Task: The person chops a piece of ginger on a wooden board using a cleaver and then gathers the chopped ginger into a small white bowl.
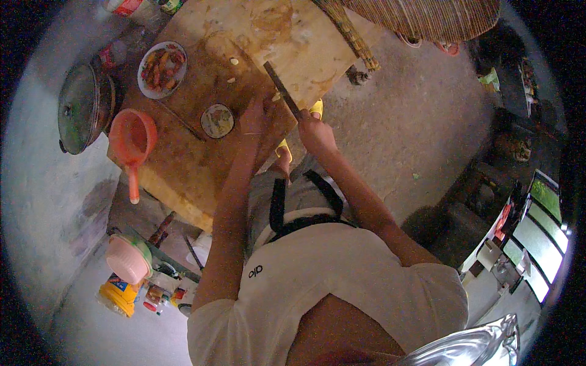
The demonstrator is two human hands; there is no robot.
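Note:
My right hand (317, 132) is closed around the handle of a knife (283, 90), whose dark blade points away over the wooden tabletop (178, 192). Left of the knife, my left hand (254, 116) is on the tabletop, dim and partly blurred, so what its fingers hold cannot be told. A small pale piece (276, 96) lies by the blade, and two more pale pieces, perhaps garlic cloves (234, 61), lie farther away. Near my left wrist is a small round dish or lid (217, 121). Beyond it stands a white plate (144, 87) of reddish and yellow food.
At the left are a red plastic ladle (133, 137) and a lidded pot (80, 107). A straw broom (352, 36) leans at the table's far right edge. Basins (128, 259) and packets sit on the lower left. A thin stick (181, 120) lies on the table.

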